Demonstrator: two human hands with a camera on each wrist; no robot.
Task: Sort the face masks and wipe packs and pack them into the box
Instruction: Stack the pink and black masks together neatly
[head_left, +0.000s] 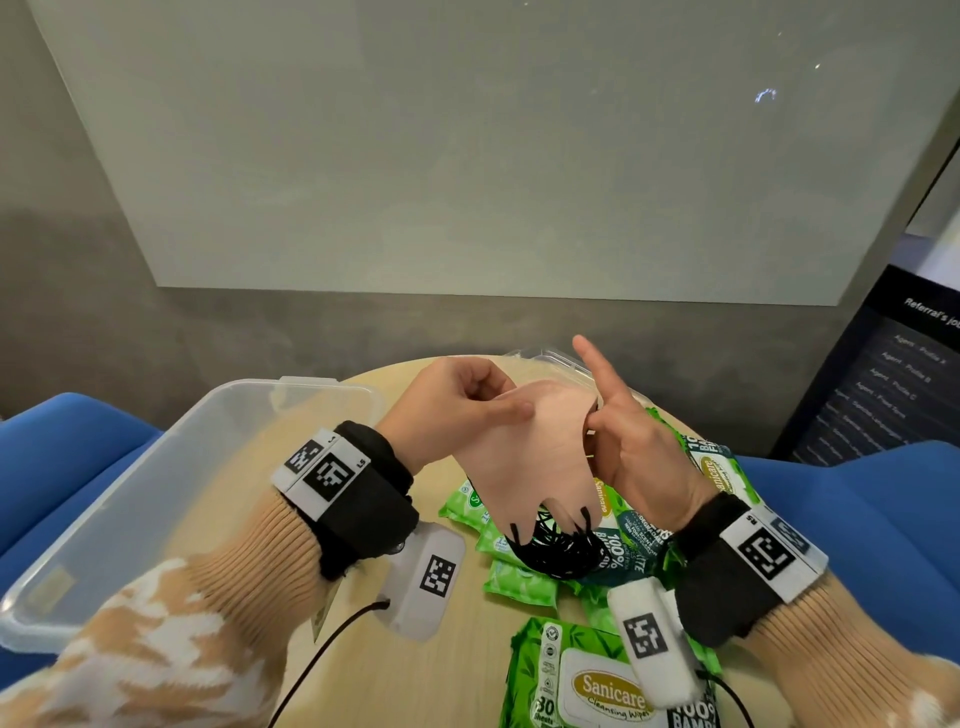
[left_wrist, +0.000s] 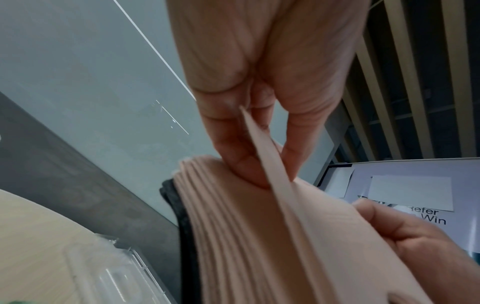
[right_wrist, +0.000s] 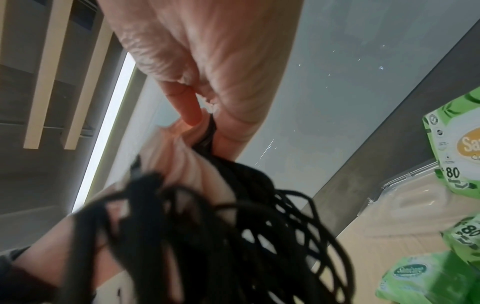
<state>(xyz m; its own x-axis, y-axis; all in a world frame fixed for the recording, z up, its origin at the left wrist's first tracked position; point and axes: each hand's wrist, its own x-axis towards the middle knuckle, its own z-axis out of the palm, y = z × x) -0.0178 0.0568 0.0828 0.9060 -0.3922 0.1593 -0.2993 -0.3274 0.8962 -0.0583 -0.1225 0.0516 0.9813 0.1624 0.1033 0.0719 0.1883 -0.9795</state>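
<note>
Wipe packs (head_left: 597, 670): loose on table (head_left: 441, 675), unsorted.
Masks (head_left: 530, 452): pink stack aloft, left hand (head_left: 457, 410) and right hand (head_left: 634, 441) both pinching it.
Box (head_left: 130, 493): left, open.
Risk: tangled black loops (head_left: 556, 545) may snag; stack could fan, spill.

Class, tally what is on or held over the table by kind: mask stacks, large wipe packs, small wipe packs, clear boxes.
Mask stack: 1
Large wipe packs: 3
Small wipe packs: at least 3, others may be hidden
Clear box: 1
Total: at least 8
</note>
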